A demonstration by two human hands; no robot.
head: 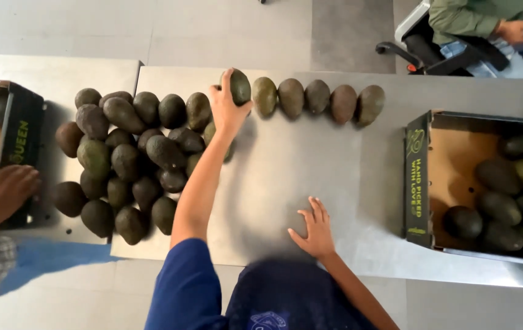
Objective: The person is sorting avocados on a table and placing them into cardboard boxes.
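Observation:
My left hand (226,110) reaches far across the metal table (286,177) and grips a dark green avocado (240,86) at the left end of a row of avocados (317,98) along the far edge. Just left of that hand lies a heap of avocados (130,159). My right hand (316,229) rests flat on the bare metal near the front edge, fingers spread, holding nothing.
A cardboard box (420,177) at the right holds several avocados. Another box (20,140) stands at the left, with another person's hand (5,192) on it. A seated person (487,24) is at the top right.

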